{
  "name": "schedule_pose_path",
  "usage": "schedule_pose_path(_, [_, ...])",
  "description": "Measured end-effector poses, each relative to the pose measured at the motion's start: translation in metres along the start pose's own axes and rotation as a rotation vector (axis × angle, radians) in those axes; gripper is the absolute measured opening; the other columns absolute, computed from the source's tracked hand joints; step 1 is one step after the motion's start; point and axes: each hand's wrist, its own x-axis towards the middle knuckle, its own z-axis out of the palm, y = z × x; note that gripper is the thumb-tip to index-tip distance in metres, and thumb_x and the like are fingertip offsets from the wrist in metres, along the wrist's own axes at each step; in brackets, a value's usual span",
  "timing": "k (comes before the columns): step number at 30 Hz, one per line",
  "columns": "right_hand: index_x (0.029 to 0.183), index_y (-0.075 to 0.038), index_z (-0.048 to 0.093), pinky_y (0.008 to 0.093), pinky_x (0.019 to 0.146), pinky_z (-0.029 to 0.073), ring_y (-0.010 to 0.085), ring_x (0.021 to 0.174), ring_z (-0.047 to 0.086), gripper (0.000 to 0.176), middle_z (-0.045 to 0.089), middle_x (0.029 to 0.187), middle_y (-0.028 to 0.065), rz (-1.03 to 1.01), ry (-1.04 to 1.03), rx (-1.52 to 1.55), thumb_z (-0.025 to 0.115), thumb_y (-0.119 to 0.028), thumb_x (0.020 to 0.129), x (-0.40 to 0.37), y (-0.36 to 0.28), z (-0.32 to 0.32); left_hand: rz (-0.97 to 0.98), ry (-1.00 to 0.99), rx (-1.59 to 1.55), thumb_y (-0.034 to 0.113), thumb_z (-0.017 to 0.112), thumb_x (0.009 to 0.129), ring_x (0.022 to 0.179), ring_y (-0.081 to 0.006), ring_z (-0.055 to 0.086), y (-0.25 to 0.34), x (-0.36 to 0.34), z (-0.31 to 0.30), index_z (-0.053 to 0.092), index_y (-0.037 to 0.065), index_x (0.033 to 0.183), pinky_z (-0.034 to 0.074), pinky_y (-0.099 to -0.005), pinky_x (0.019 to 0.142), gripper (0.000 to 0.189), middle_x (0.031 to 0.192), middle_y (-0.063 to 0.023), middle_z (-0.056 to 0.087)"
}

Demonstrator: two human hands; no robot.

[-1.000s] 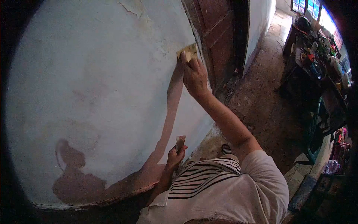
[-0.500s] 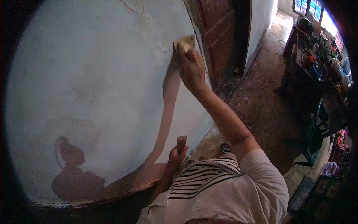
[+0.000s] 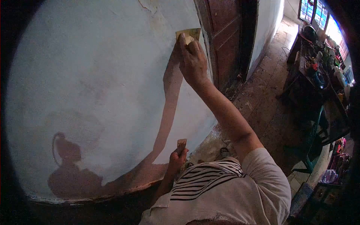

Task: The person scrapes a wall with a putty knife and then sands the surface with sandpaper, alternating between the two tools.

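Your right hand (image 3: 194,69) pinches a yellowish flat piece (image 3: 195,33) at the wall's (image 3: 112,67) far right edge, apparently working the surface; a stroke there calls for clearing the door frame (image 3: 203,15). Your left hand (image 3: 176,162), well apart and nearer, grips a small flat tool (image 3: 181,144).

1 yellowish spreader (image 3: 194,33) against the pale wall (image 3: 112,56), 1 smaller brownish scraper (image 3: 181,142) well apart.

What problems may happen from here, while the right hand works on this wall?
The yellow flat piece in the right hand is close to the door frame, so its edge might catch there.

The arm's shadow falls on the wall and may hide rough spots.

The cracked patch higher up might flake if rubbed.
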Motion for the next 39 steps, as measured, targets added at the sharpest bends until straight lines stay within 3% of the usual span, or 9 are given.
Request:
schedule_pose_path(6, [0.142,-0.005,0.05,0.0432,0.072,0.05,0.0324,0.086,0.057,0.067,0.053,0.097,0.0141,-0.003,-0.21,0.044,0.064,0.0,0.076,-0.07,0.017,-0.006,-0.051,0.033,-0.086,0.035,0.061,0.098,0.061,-0.0101,0.054,0.011,-0.003,0.007,0.068,0.004,0.103,0.044,-0.0308,0.057,0.032,0.065,0.0006,0.056])
schedule_pose_path(11, [0.146,-0.005,0.045,0.0434,0.072,0.05,0.0321,0.088,0.056,0.074,0.052,0.095,0.0125,-0.089,0.014,0.067,0.065,0.0,0.075,0.01,0.001,-0.001,-0.033,0.001,-0.088,0.036,0.061,0.098,0.061,-0.0106,0.055,-0.004,0.001,0.002,0.068,0.004,0.106,0.045,-0.0307,0.058,0.034,0.067,0.0003,0.056])
schedule_pose_path(19, [0.144,-0.005,0.046,0.0442,0.067,0.05,0.0328,0.083,0.057,0.072,0.052,0.093,0.0131,-0.111,-0.082,0.077,0.064,0.002,0.075,-0.049,0.003,-0.004,-0.117,-0.021,-0.303,0.03,0.059,0.1,0.059,-0.0107,0.054,-0.028,0.014,-0.001,0.067,0.002,0.108,0.046,-0.0308,0.057,0.029,0.064,0.0006,0.055])
schedule_pose_path(21, [0.144,-0.004,0.046,0.0441,0.066,0.05,0.0328,0.081,0.057,0.072,0.051,0.092,0.013,-0.12,-0.063,0.08,0.064,0.002,0.075,-0.042,0.003,-0.003,0.094,0.035,0.098,0.031,0.059,0.1,0.058,-0.011,0.054,-0.019,0.004,0.001,0.067,0.003,0.107,0.047,-0.0315,0.057,0.03,0.064,0.0001,0.055])
schedule_pose_path(26, [0.145,-0.006,0.045,0.0432,0.072,0.05,0.0336,0.087,0.056,0.071,0.051,0.095,0.0147,-0.018,-0.083,0.087,0.064,0.0,0.076,0.03,-0.02,-0.013,0.051,-0.001,0.001,0.034,0.06,0.1,0.059,-0.0113,0.055,-0.011,0.006,-0.001,0.068,0.003,0.105,0.047,-0.0316,0.057,0.033,0.066,-0.0008,0.057])
schedule_pose_path(29, [0.144,-0.006,0.048,0.0451,0.072,0.052,0.0362,0.085,0.059,0.064,0.054,0.101,0.0181,-0.058,-0.115,0.142,0.062,0.002,0.082,-0.016,-0.012,-0.012,0.041,0.012,0.024,0.036,0.06,0.099,0.06,-0.0103,0.056,0.001,0.004,-0.001,0.068,0.003,0.104,0.047,-0.0302,0.057,0.035,0.067,-0.0001,0.058])
schedule_pose_path(34, [0.136,-0.001,0.056,0.0398,0.06,0.047,0.0291,0.07,0.053,0.052,0.053,0.086,0.014,-0.016,-0.272,0.243,0.062,0.006,0.085,-0.104,-0.01,-0.051,0.077,0.062,-0.063,0.039,0.061,0.098,0.06,-0.0087,0.054,0.002,0.003,-0.002,0.067,0.004,0.104,0.047,-0.0285,0.058,0.036,0.068,0.0021,0.056])
schedule_pose_path(36, [0.138,-0.006,0.055,0.0372,0.061,0.046,0.0268,0.071,0.054,0.052,0.052,0.078,0.0115,0.187,-0.328,0.255,0.061,0.004,0.087,-0.112,-0.015,-0.072,0.104,0.019,-0.076,0.036,0.06,0.099,0.06,-0.0081,0.053,0.008,-0.001,-0.005,0.066,0.004,0.106,0.045,-0.0283,0.057,0.033,0.069,0.0028,0.055])
schedule_pose_path(39, [0.13,-0.002,0.061,0.0331,0.056,0.042,0.0231,0.066,0.051,0.042,0.047,0.074,0.0114,0.262,-0.206,0.426,0.062,0.006,0.089,-0.103,-0.028,-0.091,0.168,-0.017,-0.289,0.033,0.06,0.1,0.06,-0.0079,0.051,-0.004,0.011,-0.005,0.065,0.004,0.107,0.044,-0.0288,0.056,0.03,0.07,0.003,0.054])
